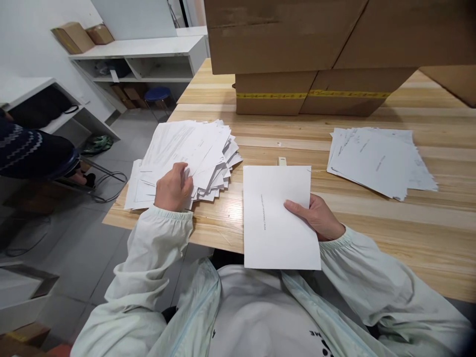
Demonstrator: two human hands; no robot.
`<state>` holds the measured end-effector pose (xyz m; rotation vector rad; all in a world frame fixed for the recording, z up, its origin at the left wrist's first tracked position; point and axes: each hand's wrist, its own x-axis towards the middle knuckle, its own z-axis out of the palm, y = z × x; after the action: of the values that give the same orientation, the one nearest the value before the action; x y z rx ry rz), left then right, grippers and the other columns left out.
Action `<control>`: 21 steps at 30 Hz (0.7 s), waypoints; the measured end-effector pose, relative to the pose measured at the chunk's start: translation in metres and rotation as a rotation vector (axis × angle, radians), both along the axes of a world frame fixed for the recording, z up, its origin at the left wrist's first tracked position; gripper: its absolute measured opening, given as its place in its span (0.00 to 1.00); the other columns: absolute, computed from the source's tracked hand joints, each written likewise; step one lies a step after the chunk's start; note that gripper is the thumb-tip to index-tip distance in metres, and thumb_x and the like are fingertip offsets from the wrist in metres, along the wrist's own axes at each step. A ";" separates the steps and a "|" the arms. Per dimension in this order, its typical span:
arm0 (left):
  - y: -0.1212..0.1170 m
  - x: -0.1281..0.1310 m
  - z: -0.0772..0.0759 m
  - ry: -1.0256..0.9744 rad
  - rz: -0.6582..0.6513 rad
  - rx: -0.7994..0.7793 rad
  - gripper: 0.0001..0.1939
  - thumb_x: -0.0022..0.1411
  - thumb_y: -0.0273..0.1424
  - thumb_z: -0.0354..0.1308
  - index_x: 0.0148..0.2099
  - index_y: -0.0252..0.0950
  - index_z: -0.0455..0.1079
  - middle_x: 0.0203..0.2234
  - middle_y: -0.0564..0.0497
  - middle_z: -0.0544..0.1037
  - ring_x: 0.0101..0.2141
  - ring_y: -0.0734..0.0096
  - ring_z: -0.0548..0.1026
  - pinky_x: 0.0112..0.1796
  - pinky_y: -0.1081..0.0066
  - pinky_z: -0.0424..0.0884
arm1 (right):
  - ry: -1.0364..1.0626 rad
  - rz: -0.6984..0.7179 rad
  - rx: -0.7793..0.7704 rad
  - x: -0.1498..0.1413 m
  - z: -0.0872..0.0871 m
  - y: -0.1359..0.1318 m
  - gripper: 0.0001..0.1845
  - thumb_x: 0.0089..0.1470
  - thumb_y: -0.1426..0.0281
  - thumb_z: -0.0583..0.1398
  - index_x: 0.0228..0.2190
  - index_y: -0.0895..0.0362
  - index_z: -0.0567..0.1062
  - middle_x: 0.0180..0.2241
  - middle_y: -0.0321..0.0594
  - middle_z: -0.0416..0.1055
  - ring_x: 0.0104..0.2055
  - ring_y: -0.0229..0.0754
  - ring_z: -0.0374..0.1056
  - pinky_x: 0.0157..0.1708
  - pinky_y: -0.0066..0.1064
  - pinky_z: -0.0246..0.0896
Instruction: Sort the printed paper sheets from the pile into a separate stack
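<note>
My right hand grips a white paper sheet by its right edge, thumb on top and fingers underneath. A short line of small print runs down the sheet; whether it is one sheet or a few together I cannot tell. My left hand rests on the near side of a messy stack of printed papers, its fingers curled toward the top sheet. Whether the fingertips pinch a page is hidden. To the right lies a second, smaller pile of papers.
Large cardboard boxes stand stacked at the back of the wooden table. Just past the held sheet lies a small pale object. White shelves, a blue stool and a seated person are off to the left.
</note>
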<state>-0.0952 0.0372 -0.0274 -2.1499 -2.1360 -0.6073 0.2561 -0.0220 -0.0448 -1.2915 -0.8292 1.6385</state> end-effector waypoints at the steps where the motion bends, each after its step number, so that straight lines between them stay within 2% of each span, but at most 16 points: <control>1: 0.000 -0.002 0.000 -0.009 -0.001 0.006 0.16 0.62 0.34 0.54 0.51 0.39 0.70 0.42 0.44 0.83 0.42 0.54 0.81 0.40 0.63 0.71 | -0.002 -0.005 0.003 0.000 0.000 0.000 0.24 0.37 0.59 0.76 0.36 0.56 0.81 0.37 0.43 0.82 0.34 0.48 0.78 0.35 0.40 0.75; 4: 0.003 -0.009 -0.002 -0.043 -0.003 0.051 0.10 0.64 0.38 0.53 0.42 0.41 0.72 0.44 0.46 0.84 0.41 0.57 0.81 0.39 0.64 0.71 | -0.009 -0.029 0.018 0.000 0.000 0.001 0.24 0.37 0.59 0.76 0.37 0.55 0.81 0.36 0.41 0.82 0.34 0.47 0.77 0.35 0.38 0.75; 8: 0.003 -0.013 -0.001 -0.075 0.064 0.090 0.12 0.65 0.40 0.52 0.39 0.41 0.73 0.40 0.46 0.84 0.39 0.57 0.81 0.39 0.62 0.72 | -0.027 -0.034 0.063 -0.001 -0.001 0.001 0.24 0.39 0.57 0.75 0.37 0.55 0.80 0.38 0.42 0.82 0.33 0.46 0.77 0.35 0.38 0.75; 10: -0.005 -0.006 0.005 -0.113 0.102 0.164 0.12 0.66 0.40 0.52 0.39 0.40 0.74 0.39 0.44 0.84 0.40 0.55 0.81 0.41 0.59 0.73 | -0.026 -0.026 0.085 -0.001 -0.001 0.001 0.24 0.40 0.56 0.75 0.37 0.55 0.80 0.40 0.42 0.82 0.33 0.45 0.77 0.36 0.38 0.75; 12: -0.021 0.012 0.013 -0.155 0.053 0.300 0.11 0.66 0.38 0.54 0.39 0.39 0.74 0.40 0.44 0.84 0.44 0.55 0.81 0.45 0.57 0.74 | -0.028 -0.009 0.099 -0.001 -0.002 0.001 0.25 0.41 0.55 0.74 0.38 0.55 0.79 0.40 0.43 0.82 0.33 0.45 0.77 0.36 0.39 0.75; 14: -0.045 0.040 0.018 -0.185 -0.141 0.461 0.06 0.65 0.33 0.57 0.40 0.40 0.74 0.40 0.46 0.84 0.46 0.57 0.81 0.48 0.57 0.75 | -0.027 0.008 0.109 -0.002 -0.004 0.001 0.25 0.41 0.55 0.74 0.38 0.55 0.79 0.39 0.43 0.82 0.33 0.45 0.77 0.37 0.39 0.74; 16: -0.072 0.075 0.016 -0.226 -0.441 0.550 0.06 0.64 0.27 0.59 0.42 0.41 0.75 0.38 0.48 0.84 0.44 0.61 0.82 0.46 0.61 0.78 | -0.024 0.027 0.116 -0.003 -0.007 0.001 0.25 0.40 0.55 0.74 0.38 0.56 0.80 0.37 0.42 0.82 0.34 0.45 0.77 0.38 0.39 0.74; 18: -0.096 0.109 0.007 -0.262 -0.696 0.501 0.08 0.65 0.27 0.58 0.44 0.43 0.74 0.38 0.48 0.84 0.42 0.62 0.82 0.44 0.62 0.80 | -0.026 0.048 0.130 -0.004 -0.011 0.002 0.24 0.40 0.55 0.74 0.36 0.56 0.80 0.36 0.42 0.81 0.35 0.45 0.76 0.39 0.40 0.73; 21: -0.117 0.150 -0.008 -0.334 -0.886 0.296 0.09 0.67 0.26 0.53 0.41 0.41 0.74 0.35 0.47 0.84 0.38 0.65 0.82 0.39 0.66 0.79 | -0.113 0.055 0.187 -0.004 -0.013 0.005 0.22 0.37 0.56 0.75 0.32 0.55 0.81 0.35 0.40 0.81 0.38 0.47 0.76 0.41 0.41 0.73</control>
<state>0.0547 -0.0798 -0.0351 -2.8679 -0.9504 -1.2962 0.2525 -0.0169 -0.0580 -1.2478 -1.0686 1.5013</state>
